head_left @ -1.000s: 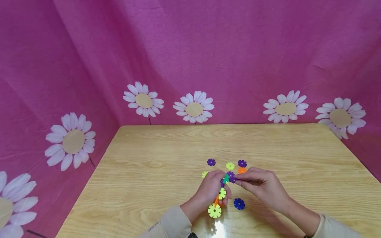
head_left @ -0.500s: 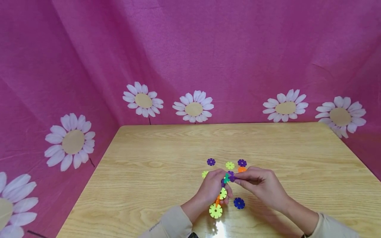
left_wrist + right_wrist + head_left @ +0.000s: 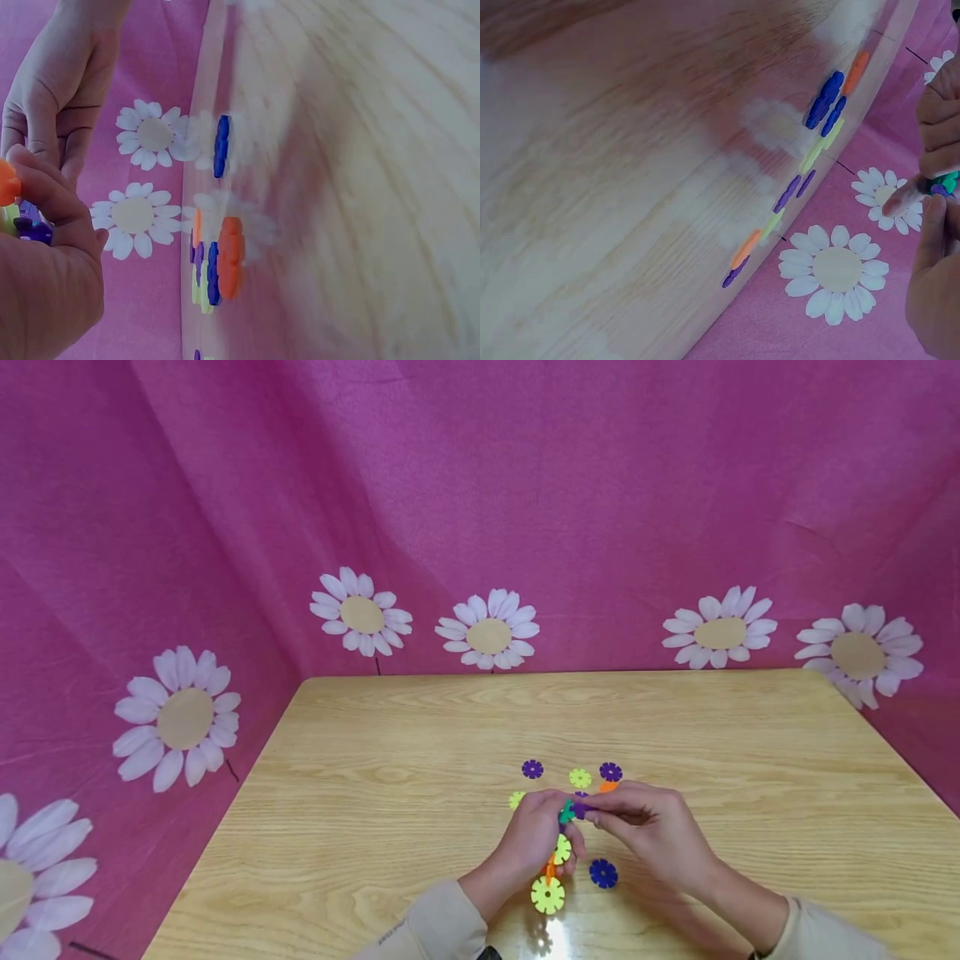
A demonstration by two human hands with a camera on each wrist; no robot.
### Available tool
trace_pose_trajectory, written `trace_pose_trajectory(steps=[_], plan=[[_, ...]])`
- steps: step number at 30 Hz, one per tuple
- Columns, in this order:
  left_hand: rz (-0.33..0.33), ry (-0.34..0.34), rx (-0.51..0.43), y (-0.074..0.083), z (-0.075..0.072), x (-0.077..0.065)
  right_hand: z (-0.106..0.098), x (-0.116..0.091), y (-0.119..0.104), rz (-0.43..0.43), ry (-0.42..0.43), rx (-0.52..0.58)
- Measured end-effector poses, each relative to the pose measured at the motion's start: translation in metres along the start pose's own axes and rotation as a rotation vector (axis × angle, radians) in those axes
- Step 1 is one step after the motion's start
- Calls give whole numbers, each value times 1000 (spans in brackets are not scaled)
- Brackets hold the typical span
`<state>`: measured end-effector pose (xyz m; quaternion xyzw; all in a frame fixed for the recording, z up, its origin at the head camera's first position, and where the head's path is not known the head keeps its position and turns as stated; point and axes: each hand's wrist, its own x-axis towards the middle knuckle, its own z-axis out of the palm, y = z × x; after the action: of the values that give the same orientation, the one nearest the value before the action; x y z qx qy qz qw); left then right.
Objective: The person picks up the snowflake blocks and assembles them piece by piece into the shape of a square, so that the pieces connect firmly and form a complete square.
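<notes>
Between my hands, above the table, is a chain of notched plastic discs slotted together. My left hand [image 3: 534, 837] grips it near its green disc [image 3: 566, 812]. From there hang a yellow disc [image 3: 562, 848], an orange disc [image 3: 551, 867] and a yellow-green end disc [image 3: 547, 895]. With thumb and fingers, my right hand [image 3: 663, 831] pinches a purple disc [image 3: 579, 811] against the green one; whether their slots interlock is hidden. In the left wrist view, an orange disc [image 3: 7, 184] sticks out over the left hand's fingers [image 3: 56, 195].
Loose discs lie on the wooden table [image 3: 375, 777]: a dark blue one [image 3: 603, 873] near the right forearm, and purple [image 3: 532, 769], yellow [image 3: 580, 777] and orange [image 3: 609, 787] ones beyond the hands. A pink flowered cloth [image 3: 600, 485] hangs behind the table.
The purple disc in my right hand has turned from face-on to nearly edge-on and moved slightly left, closer to the green disc. The hanging end of the chain has swung slightly right.
</notes>
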<state>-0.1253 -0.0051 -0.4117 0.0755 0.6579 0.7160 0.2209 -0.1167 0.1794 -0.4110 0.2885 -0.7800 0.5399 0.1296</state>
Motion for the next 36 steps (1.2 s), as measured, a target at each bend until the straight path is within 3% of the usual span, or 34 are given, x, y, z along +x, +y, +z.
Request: trace_pose_trajectory(steps=[16,25,30,36], plan=[[44,79,-50,-4,2,3,20,-1,3,-25,87,-64],[25,8,-37,-8,1,5,13,-1,4,-32,54,-35],[9,-1,-7,-12,-3,7,11,-3,5,14,39,6],[-22,14,71,-14,-8,10,9,-4,4,148,32,9]])
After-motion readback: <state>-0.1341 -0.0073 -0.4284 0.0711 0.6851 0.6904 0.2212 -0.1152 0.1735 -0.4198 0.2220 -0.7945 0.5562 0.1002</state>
